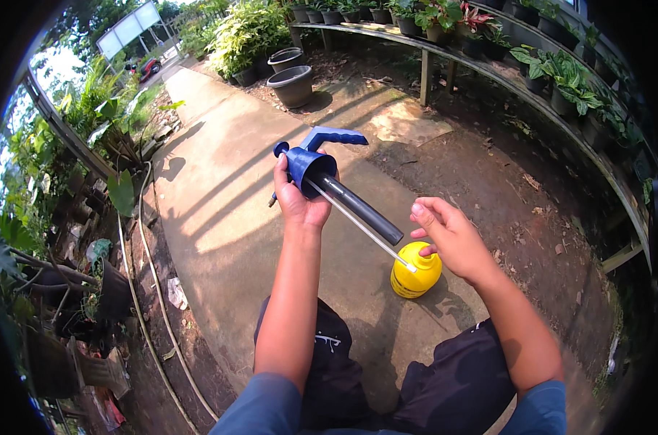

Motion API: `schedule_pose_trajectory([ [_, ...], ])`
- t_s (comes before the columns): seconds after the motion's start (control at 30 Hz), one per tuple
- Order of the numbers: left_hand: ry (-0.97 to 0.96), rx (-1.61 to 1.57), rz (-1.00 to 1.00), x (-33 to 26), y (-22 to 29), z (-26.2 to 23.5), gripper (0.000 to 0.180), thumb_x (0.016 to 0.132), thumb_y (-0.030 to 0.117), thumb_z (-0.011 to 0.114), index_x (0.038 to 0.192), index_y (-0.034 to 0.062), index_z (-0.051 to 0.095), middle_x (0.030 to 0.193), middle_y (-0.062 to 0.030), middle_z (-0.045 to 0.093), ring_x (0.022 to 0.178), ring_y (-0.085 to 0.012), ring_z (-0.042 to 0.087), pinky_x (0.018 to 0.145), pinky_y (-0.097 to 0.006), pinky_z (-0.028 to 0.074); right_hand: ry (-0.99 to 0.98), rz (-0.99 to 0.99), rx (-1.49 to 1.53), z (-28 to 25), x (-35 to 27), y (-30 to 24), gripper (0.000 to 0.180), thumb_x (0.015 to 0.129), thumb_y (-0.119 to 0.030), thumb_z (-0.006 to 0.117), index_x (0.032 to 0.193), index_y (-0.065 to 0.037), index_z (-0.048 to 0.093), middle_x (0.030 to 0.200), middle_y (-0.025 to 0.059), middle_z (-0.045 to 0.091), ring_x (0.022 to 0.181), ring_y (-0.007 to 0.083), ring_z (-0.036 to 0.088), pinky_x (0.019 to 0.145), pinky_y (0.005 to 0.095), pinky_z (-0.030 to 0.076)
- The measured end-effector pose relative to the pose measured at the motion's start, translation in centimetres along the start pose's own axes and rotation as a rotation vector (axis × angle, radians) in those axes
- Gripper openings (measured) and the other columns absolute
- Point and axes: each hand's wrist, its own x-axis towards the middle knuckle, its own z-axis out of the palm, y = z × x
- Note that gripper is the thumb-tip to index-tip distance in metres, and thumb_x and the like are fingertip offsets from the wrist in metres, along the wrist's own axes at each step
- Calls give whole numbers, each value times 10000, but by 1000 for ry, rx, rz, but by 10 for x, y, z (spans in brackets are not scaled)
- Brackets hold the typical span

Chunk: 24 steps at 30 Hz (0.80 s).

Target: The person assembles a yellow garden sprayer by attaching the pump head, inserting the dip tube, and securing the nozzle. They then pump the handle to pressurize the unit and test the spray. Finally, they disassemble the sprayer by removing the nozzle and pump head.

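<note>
My left hand is closed around the blue pump head of a sprayer, held tilted in front of me. From the underside of the head, a black pump cylinder and a thin pale dip tube slant down to the right. The tube's white end lies in front of the yellow sprayer bottle, which stands upright on the path. My right hand is just above and beside the bottle, fingers apart and partly curled. One fingertip overlaps the bottle's top; whether it touches is unclear.
My knees flank the bottle's near side on the concrete path. Hoses run along the left edge. Ahead stand dark pots. A curved wooden bench with potted plants bounds the right side.
</note>
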Motion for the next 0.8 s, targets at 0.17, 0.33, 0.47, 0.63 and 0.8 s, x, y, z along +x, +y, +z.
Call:
schedule_pose_trajectory([
  [0.17,10,32,12,2,-12,2,655,955,505,644,1317,-23,504,1107,-207,681,997,-340,690,917,-511,580,-465,315,376,-16,13,9,324,1001,-250,696,1178,16,640,1136,162,692,941,177,695,756,295,581],
  [0.33,26,45,84,1,-11,4,635,956,493,648,1286,-37,529,1094,-205,682,988,-335,694,923,-510,580,67,-312,-175,-11,11,11,333,872,-43,687,1188,-55,582,1230,103,570,1172,205,586,921,348,534],
  [0.47,-15,-47,52,1,-10,3,614,957,477,655,1273,-34,530,1087,-206,682,980,-332,696,924,-505,578,1,-57,181,-12,8,2,422,947,-207,696,1279,-28,504,1245,146,555,1023,222,639,857,358,566],
  [0.63,-6,-2,58,4,-21,4,622,957,474,657,1283,-36,512,1099,-209,679,989,-331,693,924,-502,577,-302,258,403,-13,10,9,548,1036,-499,598,1135,40,610,968,148,701,664,178,661,670,316,578],
  [0.8,32,25,75,0,-24,7,613,962,476,654,1288,-25,519,1116,-209,678,1014,-334,691,933,-509,575,-72,-247,-15,-5,15,20,249,939,-197,782,1073,-12,686,1031,78,712,817,112,639,729,267,531],
])
